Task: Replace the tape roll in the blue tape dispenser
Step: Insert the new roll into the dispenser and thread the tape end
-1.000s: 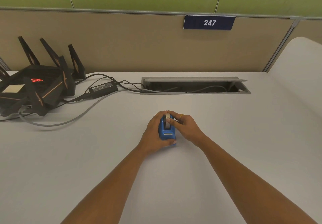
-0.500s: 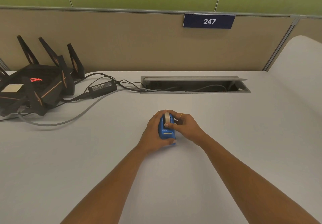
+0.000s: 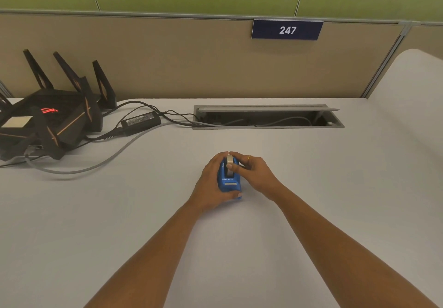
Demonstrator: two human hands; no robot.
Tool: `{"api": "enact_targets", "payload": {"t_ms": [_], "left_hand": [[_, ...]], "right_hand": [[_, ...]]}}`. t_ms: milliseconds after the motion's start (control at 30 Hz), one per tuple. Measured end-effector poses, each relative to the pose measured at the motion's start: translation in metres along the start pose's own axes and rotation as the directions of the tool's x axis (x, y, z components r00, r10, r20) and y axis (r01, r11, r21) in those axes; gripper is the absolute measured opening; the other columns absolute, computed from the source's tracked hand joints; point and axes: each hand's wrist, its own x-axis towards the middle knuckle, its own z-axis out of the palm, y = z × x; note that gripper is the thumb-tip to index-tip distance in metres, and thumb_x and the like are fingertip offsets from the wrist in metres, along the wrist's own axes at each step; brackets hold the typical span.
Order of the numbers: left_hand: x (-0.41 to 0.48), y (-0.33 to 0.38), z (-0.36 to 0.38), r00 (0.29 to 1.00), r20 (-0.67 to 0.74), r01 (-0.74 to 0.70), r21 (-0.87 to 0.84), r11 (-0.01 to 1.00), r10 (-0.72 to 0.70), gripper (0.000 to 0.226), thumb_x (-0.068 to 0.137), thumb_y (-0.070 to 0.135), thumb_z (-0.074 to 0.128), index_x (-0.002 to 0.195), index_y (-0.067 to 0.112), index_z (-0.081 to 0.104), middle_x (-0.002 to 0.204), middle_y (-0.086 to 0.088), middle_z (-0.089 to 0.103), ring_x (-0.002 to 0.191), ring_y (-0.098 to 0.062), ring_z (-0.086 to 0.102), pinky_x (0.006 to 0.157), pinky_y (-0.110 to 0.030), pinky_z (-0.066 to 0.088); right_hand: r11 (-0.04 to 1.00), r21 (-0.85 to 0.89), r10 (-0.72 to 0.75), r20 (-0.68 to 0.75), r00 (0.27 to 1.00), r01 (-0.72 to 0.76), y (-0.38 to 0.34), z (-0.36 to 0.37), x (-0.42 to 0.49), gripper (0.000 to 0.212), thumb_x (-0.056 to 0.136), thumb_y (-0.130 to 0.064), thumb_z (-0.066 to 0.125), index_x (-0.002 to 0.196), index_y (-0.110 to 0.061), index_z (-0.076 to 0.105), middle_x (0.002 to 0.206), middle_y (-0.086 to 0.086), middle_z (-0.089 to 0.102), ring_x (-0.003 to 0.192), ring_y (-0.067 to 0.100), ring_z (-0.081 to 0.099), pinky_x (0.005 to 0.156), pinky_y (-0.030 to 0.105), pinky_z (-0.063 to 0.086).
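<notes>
The blue tape dispenser [image 3: 229, 184] stands on the white desk [image 3: 311, 188] near the middle, its cutter end toward me. A pale tape roll [image 3: 229, 164] sits in its top slot, edge up. My left hand [image 3: 209, 183] wraps the dispenser's left side, thumb along its front base. My right hand [image 3: 251, 172] is on the right side, with the thumb pressed on the roll and the fingers curled behind it. The far half of the dispenser is hidden by my fingers.
A black router [image 3: 45, 121] with upright antennas sits at the far left, with a power brick [image 3: 141, 122] and cables [image 3: 96, 164] trailing across the desk. An open cable slot [image 3: 266, 118] lies behind the dispenser. A beige partition with a "247" sign [image 3: 287, 29] backs the desk.
The roll shows a little higher in the slot, and my right thumb has shifted on it. Both hands stay around the dispenser in the same place.
</notes>
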Motion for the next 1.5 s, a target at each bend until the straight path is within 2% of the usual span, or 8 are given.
{"api": "enact_targets", "payload": {"t_ms": [567, 700, 833, 1000, 1100, 1267, 1367, 1500], "left_hand": [[0.0008, -0.0003, -0.0012, 1.000, -0.002, 0.005, -0.008, 1.000, -0.005, 0.091, 0.069, 0.009, 0.075, 0.140, 0.007, 0.018, 0.149, -0.010, 0.026, 0.135, -0.025, 0.032, 0.112, -0.044, 0.031], [0.0003, -0.0013, -0.0010, 1.000, 0.000, 0.007, -0.015, 1.000, -0.007, 0.091, 0.069, 0.010, 0.075, 0.140, 0.008, 0.017, 0.149, -0.009, 0.025, 0.136, -0.025, 0.030, 0.113, -0.044, 0.031], [0.0003, -0.0003, -0.0013, 1.000, -0.001, -0.003, -0.005, 1.000, 0.003, 0.092, 0.069, 0.009, 0.075, 0.140, 0.008, 0.017, 0.150, -0.009, 0.024, 0.136, -0.025, 0.030, 0.113, -0.045, 0.030], [0.0005, 0.0023, -0.0014, 1.000, 0.011, -0.005, -0.015, 1.000, 0.005, 0.088, 0.072, 0.008, 0.072, 0.139, 0.003, 0.016, 0.150, -0.012, 0.023, 0.136, -0.026, 0.029, 0.113, -0.044, 0.029], [-0.0003, 0.0051, -0.0009, 1.000, 0.017, 0.010, -0.055, 0.998, -0.009, 0.086, 0.073, 0.023, 0.066, 0.139, 0.001, 0.014, 0.150, -0.014, 0.021, 0.135, -0.021, 0.029, 0.114, -0.041, 0.026], [0.0003, -0.0005, -0.0026, 1.000, -0.005, -0.004, -0.032, 0.999, 0.004, 0.095, 0.066, 0.008, 0.078, 0.140, 0.008, 0.018, 0.149, -0.009, 0.026, 0.135, -0.026, 0.032, 0.111, -0.047, 0.033], [0.0009, -0.0016, -0.0017, 1.000, -0.007, -0.012, -0.016, 1.000, 0.012, 0.095, 0.066, 0.010, 0.078, 0.140, 0.009, 0.018, 0.149, -0.009, 0.027, 0.134, -0.025, 0.033, 0.111, -0.046, 0.033], [0.0010, -0.0023, -0.0014, 1.000, -0.016, -0.011, -0.025, 1.000, 0.011, 0.093, 0.067, 0.010, 0.077, 0.140, 0.009, 0.019, 0.149, -0.008, 0.026, 0.135, -0.025, 0.032, 0.111, -0.047, 0.033]], "right_hand": [[1.000, -0.011, 0.012, 0.021, 1.000, -0.011, 0.0000, -0.0014, 0.0009, 0.055, 0.080, -0.023, 0.067, 0.130, -0.011, 0.048, 0.131, 0.008, 0.055, 0.119, 0.025, 0.051, 0.104, 0.040, 0.041], [1.000, 0.005, -0.008, -0.017, 1.000, 0.008, -0.0003, 0.0008, 0.0014, 0.045, 0.087, -0.030, 0.055, 0.129, -0.012, 0.050, 0.130, 0.007, 0.057, 0.117, 0.021, 0.054, 0.094, 0.025, 0.042], [1.000, 0.011, -0.006, -0.022, 1.000, 0.006, 0.0006, 0.0009, 0.0025, 0.043, 0.087, -0.028, 0.056, 0.127, -0.012, 0.051, 0.129, 0.006, 0.057, 0.113, 0.017, 0.055, 0.090, 0.022, 0.042], [1.000, 0.016, -0.003, 0.004, 1.000, 0.003, 0.0024, -0.0005, 0.0027, 0.048, 0.083, -0.026, 0.061, 0.128, -0.011, 0.050, 0.127, 0.007, 0.058, 0.115, 0.023, 0.055, 0.098, 0.033, 0.044], [1.000, 0.013, 0.002, 0.013, 1.000, -0.002, 0.0034, -0.0010, 0.0024, 0.052, 0.082, -0.024, 0.064, 0.129, -0.011, 0.049, 0.129, 0.008, 0.057, 0.117, 0.024, 0.054, 0.101, 0.038, 0.044], [1.000, 0.022, 0.009, 0.020, 1.000, -0.010, 0.0047, -0.0015, 0.0026, 0.054, 0.080, -0.020, 0.067, 0.130, -0.011, 0.048, 0.131, 0.008, 0.055, 0.119, 0.025, 0.052, 0.105, 0.041, 0.041], [0.999, 0.031, 0.018, 0.011, 1.000, -0.018, 0.0046, -0.0006, 0.0029, 0.054, 0.080, -0.023, 0.067, 0.130, -0.012, 0.048, 0.131, 0.007, 0.055, 0.119, 0.024, 0.052, 0.103, 0.038, 0.041], [0.999, 0.051, -0.004, -0.016, 1.000, 0.005, 0.0035, 0.0013, 0.0023, 0.046, 0.086, -0.032, 0.057, 0.128, -0.014, 0.051, 0.130, 0.005, 0.056, 0.112, 0.014, 0.054, 0.091, 0.022, 0.043]]}}
